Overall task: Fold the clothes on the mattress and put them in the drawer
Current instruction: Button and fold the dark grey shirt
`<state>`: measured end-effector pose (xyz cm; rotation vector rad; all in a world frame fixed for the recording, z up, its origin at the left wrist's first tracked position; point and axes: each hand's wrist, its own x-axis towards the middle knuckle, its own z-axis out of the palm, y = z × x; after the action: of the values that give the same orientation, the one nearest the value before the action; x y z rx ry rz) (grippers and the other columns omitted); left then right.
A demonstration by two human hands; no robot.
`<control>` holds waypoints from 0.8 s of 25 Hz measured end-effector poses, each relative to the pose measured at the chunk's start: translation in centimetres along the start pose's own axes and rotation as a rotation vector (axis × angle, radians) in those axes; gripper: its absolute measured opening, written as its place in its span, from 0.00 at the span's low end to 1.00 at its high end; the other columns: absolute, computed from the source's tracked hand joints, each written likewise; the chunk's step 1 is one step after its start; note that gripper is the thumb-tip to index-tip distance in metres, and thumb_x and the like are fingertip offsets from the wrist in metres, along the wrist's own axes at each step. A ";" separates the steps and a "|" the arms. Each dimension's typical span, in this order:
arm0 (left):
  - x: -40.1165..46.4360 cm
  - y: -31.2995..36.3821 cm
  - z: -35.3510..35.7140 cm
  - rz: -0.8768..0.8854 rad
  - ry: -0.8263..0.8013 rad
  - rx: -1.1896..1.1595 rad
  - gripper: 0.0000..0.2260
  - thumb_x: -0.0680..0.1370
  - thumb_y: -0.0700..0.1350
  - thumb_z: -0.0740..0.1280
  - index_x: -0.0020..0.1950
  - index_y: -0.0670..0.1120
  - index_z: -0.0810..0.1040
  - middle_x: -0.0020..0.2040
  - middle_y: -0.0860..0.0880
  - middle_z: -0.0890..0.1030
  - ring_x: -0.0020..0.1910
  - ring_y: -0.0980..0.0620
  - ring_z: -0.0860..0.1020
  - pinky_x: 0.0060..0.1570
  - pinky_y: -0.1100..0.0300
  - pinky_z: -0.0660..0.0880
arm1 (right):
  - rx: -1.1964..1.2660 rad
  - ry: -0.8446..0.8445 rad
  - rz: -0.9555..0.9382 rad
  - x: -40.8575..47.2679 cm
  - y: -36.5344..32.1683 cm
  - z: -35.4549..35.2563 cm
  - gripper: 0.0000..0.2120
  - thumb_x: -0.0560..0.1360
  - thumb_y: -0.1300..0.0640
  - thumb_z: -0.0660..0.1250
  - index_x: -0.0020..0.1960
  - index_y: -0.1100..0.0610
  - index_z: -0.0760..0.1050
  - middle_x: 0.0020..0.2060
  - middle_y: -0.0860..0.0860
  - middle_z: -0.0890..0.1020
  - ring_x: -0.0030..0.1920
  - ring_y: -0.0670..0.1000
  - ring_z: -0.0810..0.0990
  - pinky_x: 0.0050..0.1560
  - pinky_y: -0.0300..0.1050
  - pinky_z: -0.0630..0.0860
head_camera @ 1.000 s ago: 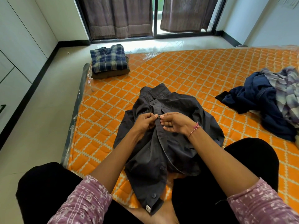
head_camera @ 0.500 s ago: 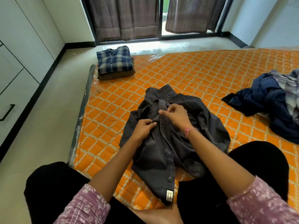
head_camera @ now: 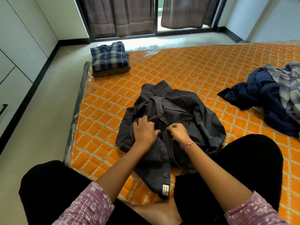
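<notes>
The grey shirt [head_camera: 172, 125] lies crumpled mid-mattress [head_camera: 194, 69], front up. The left hand [head_camera: 144, 132] rests on it, fingers relaxed; the right hand [head_camera: 178, 133] pinches the placket at its centre. With the cloth so bunched, a button could go into the wrong hole. The folded stack [head_camera: 108, 59] sits at eleven o'clock, the unfolded pile [head_camera: 266, 98] at three.

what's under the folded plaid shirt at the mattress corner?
Under the blue plaid shirt lies a folded brown garment; only its front and right edges show. Both sit on the orange mattress. The rest of the brown garment is covered, so whether anything else lies between them is unknown.
</notes>
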<state>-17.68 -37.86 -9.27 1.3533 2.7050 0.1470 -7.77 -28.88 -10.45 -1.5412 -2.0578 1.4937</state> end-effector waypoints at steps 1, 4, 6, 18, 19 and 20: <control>0.2 0.4 0.0 -0.017 -0.038 0.013 0.12 0.79 0.50 0.64 0.56 0.44 0.77 0.64 0.45 0.69 0.64 0.43 0.67 0.62 0.50 0.64 | 0.163 -0.051 0.039 -0.1 0.3 0.1 0.15 0.77 0.63 0.64 0.31 0.55 0.71 0.29 0.52 0.72 0.31 0.48 0.70 0.29 0.39 0.72; 0.2 0.6 -0.3 -0.053 -0.070 0.070 0.07 0.80 0.42 0.62 0.55 0.43 0.76 0.65 0.42 0.68 0.64 0.41 0.67 0.63 0.49 0.64 | 0.470 -0.196 0.084 -0.9 0.4 -0.4 0.13 0.78 0.67 0.62 0.36 0.58 0.72 0.30 0.52 0.73 0.24 0.43 0.72 0.22 0.32 0.68; -0.6 0.3 -0.9 -0.032 -0.011 0.134 0.06 0.80 0.39 0.60 0.54 0.43 0.75 0.63 0.43 0.68 0.62 0.42 0.67 0.61 0.51 0.64 | 0.555 -0.301 0.106 -1.0 0.2 -1.1 0.10 0.77 0.68 0.62 0.40 0.59 0.75 0.32 0.51 0.78 0.24 0.41 0.76 0.26 0.34 0.74; -1.1 -2.8 -2.9 -0.185 -0.318 -1.036 0.01 0.73 0.36 0.71 0.43 0.40 0.82 0.39 0.49 0.81 0.42 0.55 0.78 0.45 0.64 0.75 | 0.527 -0.339 0.093 -1.8 -1.7 -0.2 0.12 0.73 0.70 0.66 0.34 0.56 0.74 0.28 0.51 0.76 0.26 0.45 0.72 0.26 0.36 0.73; -1.3 -2.8 -3.0 -0.235 -0.348 -1.102 0.01 0.74 0.35 0.70 0.44 0.40 0.82 0.39 0.49 0.80 0.43 0.55 0.78 0.45 0.65 0.75 | 0.478 -0.251 0.052 -2.1 -1.7 -0.2 0.11 0.72 0.69 0.67 0.35 0.57 0.75 0.30 0.52 0.77 0.28 0.47 0.74 0.27 0.37 0.72; -1.4 -2.7 -3.2 -0.266 -0.381 -1.128 0.01 0.74 0.35 0.70 0.44 0.39 0.82 0.40 0.48 0.80 0.44 0.53 0.78 0.46 0.65 0.75 | 0.433 -0.141 0.017 -2.2 -1.7 -0.2 0.10 0.71 0.68 0.68 0.34 0.57 0.76 0.31 0.53 0.78 0.29 0.47 0.74 0.28 0.37 0.71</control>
<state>-19.43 -40.76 -6.39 0.5767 1.8579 1.0525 -7.75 -30.46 -8.19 -1.3167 -1.6347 1.9419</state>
